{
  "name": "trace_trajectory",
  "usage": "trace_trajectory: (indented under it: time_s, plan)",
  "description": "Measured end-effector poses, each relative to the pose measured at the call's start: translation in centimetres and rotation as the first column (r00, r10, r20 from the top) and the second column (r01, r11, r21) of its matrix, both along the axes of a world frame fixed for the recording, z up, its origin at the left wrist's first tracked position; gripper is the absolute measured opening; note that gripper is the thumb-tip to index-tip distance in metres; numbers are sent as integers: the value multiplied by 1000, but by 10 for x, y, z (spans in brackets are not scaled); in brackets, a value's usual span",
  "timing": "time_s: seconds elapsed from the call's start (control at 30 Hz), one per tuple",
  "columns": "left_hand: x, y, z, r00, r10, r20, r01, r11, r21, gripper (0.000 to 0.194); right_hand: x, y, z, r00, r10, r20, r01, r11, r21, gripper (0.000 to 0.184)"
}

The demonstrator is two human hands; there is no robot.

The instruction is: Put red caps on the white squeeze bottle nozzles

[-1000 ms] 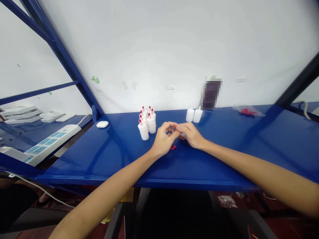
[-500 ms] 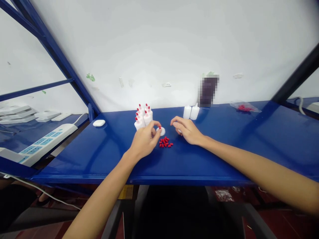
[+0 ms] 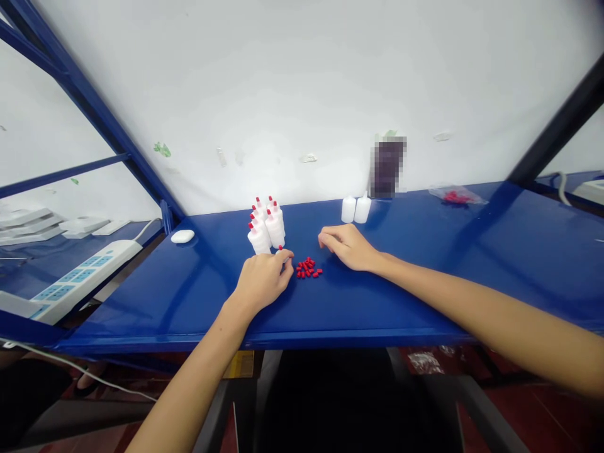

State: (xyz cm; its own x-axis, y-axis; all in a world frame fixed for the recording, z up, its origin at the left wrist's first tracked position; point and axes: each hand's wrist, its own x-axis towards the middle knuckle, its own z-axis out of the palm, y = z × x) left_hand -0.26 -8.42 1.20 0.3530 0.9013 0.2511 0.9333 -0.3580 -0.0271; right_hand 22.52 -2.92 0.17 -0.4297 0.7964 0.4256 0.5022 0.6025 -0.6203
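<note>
My left hand (image 3: 264,277) is closed around a small white squeeze bottle (image 3: 282,255) with a red tip; the fingers hide most of its body. Just beyond it stand several white bottles (image 3: 260,239) in a tight group, each with a red tip cap on its nozzle. Between my hands lies a loose pile of small red caps (image 3: 307,268) on the blue table. To the right of the pile, my right hand (image 3: 348,246) rests low over the table with its fingers curled in. Whatever is under those fingers is hidden.
Two white bottles without red tips (image 3: 362,209) stand near the wall, beside a pixelated dark object (image 3: 387,167). A clear bag of red caps (image 3: 457,196) lies at the back right. A white rounded case (image 3: 182,236) and a power strip (image 3: 78,283) are on the left.
My left hand has carried the red-tipped bottle left, from behind the cap pile to beside the bottle group. My right hand has stayed nearly in place, its fingers curled further in.
</note>
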Motion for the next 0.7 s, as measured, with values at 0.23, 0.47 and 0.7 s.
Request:
trace_trajectory:
  time_s: [0.23, 0.47, 0.7]
  plan:
    - [-3, 0, -3, 999, 46, -19, -46, 999, 8, 41, 1, -1, 0, 1000, 9, 28, -9, 1000, 7, 37]
    - [-4, 2, -10, 951, -283, 122, 289, 957, -35, 36, 1, 0, -1, 999, 30, 35, -30, 1000, 7, 39]
    - [-5, 4, -11, 944, -293, 149, 304, 951, -56, 33, 2, 1, -1, 998, 26, 53, -26, 1000, -11, 39]
